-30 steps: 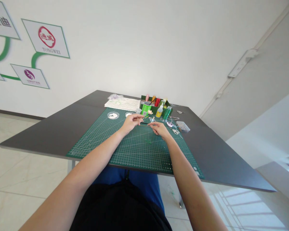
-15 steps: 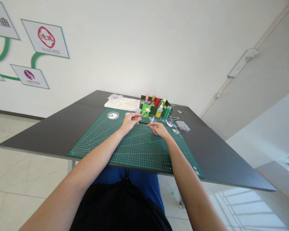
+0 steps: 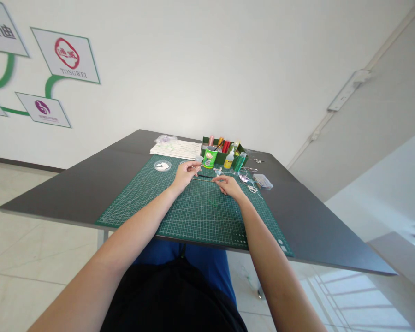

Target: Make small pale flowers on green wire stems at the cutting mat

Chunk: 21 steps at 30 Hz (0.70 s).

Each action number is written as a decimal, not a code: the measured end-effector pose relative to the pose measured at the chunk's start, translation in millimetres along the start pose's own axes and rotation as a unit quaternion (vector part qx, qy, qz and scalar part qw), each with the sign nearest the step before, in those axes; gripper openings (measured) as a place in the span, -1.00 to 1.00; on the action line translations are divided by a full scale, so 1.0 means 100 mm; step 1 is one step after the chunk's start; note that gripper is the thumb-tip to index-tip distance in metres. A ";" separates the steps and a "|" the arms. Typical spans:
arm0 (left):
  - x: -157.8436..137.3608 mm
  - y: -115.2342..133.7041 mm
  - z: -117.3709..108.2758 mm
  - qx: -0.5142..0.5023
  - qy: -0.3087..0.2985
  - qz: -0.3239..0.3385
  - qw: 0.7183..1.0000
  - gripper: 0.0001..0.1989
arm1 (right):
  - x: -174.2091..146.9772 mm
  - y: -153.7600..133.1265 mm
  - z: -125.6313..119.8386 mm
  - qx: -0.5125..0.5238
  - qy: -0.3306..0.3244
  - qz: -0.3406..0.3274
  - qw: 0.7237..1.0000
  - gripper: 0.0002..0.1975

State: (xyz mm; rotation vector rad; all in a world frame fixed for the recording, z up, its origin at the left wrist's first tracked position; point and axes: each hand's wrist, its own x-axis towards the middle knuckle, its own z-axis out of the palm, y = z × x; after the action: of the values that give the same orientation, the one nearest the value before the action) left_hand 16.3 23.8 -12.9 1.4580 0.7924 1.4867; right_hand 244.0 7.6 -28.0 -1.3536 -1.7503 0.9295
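Over the upper middle of the green cutting mat [image 3: 200, 207], my left hand [image 3: 186, 176] is closed in a pinch. What sits between its fingertips is too small to make out. My right hand [image 3: 227, 185], a little to the right, pinches the end of a thin rod [image 3: 203, 179] that reaches left towards the other hand. A slim black stick [image 3: 205, 176] lies just beyond it, close to both hands. Behind my fingers stands a green can [image 3: 210, 157] with a brush in it. A shallow dish [image 3: 162, 166] with white stuff sits left of my left hand.
At the back, a dark green box [image 3: 224, 146] holds coloured rolls, with a glue bottle [image 3: 228, 159] and green tube [image 3: 240, 162] in front. White sheets [image 3: 180, 149] lie back left. Scissors [image 3: 252, 189] and a clear plastic case [image 3: 263, 181] lie to the right.
A small pale, flower-like shape on a stem at my left fingertips, in front of the can, no longer stands out there. My left hand has shifted slightly left; my right is nearly still.
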 end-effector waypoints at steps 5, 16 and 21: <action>0.00 0.01 0.00 0.005 0.006 -0.005 1.000 -0.68 | 0.00 0.01 0.00 -0.011 0.014 0.005 1.000 -0.70; 0.03 0.00 -0.01 0.011 0.042 -0.013 0.999 -0.73 | 0.02 0.01 -0.04 -0.049 0.103 0.058 0.992 -0.71; 0.03 0.01 -0.03 0.019 0.056 -0.016 0.998 -0.73 | 0.07 0.06 -0.07 -0.077 0.148 0.094 0.982 -0.70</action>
State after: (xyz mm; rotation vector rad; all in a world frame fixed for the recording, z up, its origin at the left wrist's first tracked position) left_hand 13.7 26.1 -10.8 1.3936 0.9106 1.5473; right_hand 251.8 16.0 -29.5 -1.6864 -1.5109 0.6591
